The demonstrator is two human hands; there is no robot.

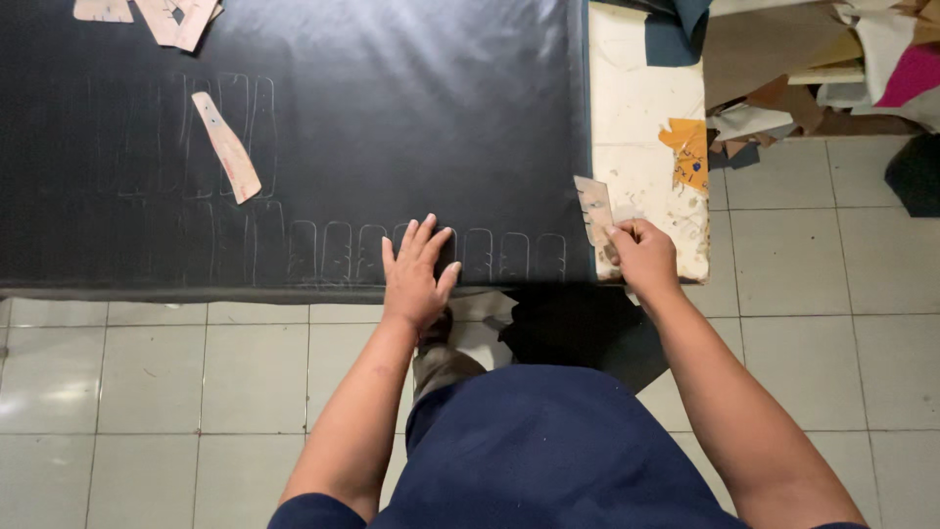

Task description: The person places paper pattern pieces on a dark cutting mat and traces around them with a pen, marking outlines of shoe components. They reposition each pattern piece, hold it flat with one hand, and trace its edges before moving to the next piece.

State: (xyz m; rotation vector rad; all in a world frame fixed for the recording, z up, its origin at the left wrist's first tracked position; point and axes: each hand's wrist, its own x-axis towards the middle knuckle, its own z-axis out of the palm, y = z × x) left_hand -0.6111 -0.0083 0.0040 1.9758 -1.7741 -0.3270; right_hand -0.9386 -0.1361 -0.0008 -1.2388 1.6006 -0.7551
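You are pressing your left hand [418, 275] flat and open on the black leather sheet [323, 118] while your right hand [641, 257], at three o'clock, is pinching a small tan card template [593, 208], apparently between tracings, needing placement beside the last chalk outline [549, 257].

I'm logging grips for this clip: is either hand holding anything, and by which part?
The right hand pinches a small pale card template by its lower end. The left hand lies flat on the black sheet, holding nothing.

Pale tiled floor [147, 382] — cluttered scrap pile [813, 69] at upper right.
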